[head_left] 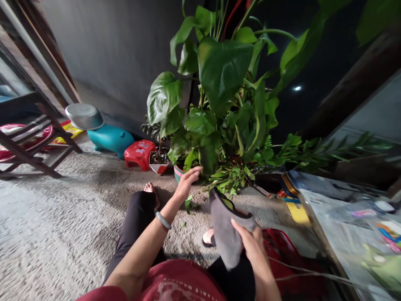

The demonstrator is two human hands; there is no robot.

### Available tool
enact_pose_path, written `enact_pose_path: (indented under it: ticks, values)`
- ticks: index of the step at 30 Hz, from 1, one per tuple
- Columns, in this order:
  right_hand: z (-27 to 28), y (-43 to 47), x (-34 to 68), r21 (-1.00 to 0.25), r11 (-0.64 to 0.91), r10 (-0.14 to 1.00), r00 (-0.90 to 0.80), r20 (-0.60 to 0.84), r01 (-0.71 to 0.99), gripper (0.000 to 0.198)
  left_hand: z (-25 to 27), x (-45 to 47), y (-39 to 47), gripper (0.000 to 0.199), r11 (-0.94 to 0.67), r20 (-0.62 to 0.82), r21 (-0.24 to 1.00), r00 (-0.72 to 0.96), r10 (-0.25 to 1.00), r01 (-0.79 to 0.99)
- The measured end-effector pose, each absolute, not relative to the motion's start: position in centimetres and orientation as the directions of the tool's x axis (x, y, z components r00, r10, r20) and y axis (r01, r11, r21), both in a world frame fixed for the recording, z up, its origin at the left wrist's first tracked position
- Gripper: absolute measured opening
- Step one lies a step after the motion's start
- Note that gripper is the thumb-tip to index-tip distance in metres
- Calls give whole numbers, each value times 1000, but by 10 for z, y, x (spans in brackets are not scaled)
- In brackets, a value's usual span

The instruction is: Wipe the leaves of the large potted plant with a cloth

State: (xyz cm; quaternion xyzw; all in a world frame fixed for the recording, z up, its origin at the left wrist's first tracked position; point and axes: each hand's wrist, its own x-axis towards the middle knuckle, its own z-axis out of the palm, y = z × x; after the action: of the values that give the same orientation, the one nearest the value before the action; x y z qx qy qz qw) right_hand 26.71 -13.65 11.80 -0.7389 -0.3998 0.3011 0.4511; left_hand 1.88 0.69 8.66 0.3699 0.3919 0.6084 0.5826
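A grey cloth piece (227, 232), shaped like a pouch with a black-edged opening, hangs in my right hand (250, 240). My thumb lies on its near face, and a bit of green shows inside the opening. My left hand (188, 180) reaches out with its fingers stretched, beside the low leaves of a large potted plant (225, 75). The fingertips lie close to a dark, blurred leaf (209, 158); whether they touch it I cannot tell. Part of the plant's pink-and-green pot (178, 172) shows just beyond the left hand.
Left of the plant stand a small potted plant (159, 158), a red stool (140, 154) and a teal animal-shaped seat (111, 139) with a metal basin (84, 116). A wooden folding chair (37, 138) is far left. At right is a newspaper-covered table (328, 213); a red bag (282, 246) lies beside it.
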Motion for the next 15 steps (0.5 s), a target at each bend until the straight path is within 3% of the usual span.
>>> enact_pose_path:
  ticks: [3,6,9,12,15]
  values:
    - [125,-151,308,-909,-368,749,643,-163,198,43,52,34,16,51,52,-92,938,-101,991,-343]
    - [131,-147,349,-967,-252,582,803,-125,32,54,17,50,30,59,133,-170,955,-121,978,-265]
    - [138,-117,384,-989,-148,430,901,-56,10,54,-9,64,40,62,178,-184,965,-13,983,-193]
    - [143,-67,391,-991,-123,449,894,-4,57,54,-25,76,38,57,216,-199,968,129,971,-131]
    - [135,-29,354,-977,-155,617,787,20,146,47,-31,86,26,53,253,-212,955,241,947,-157]
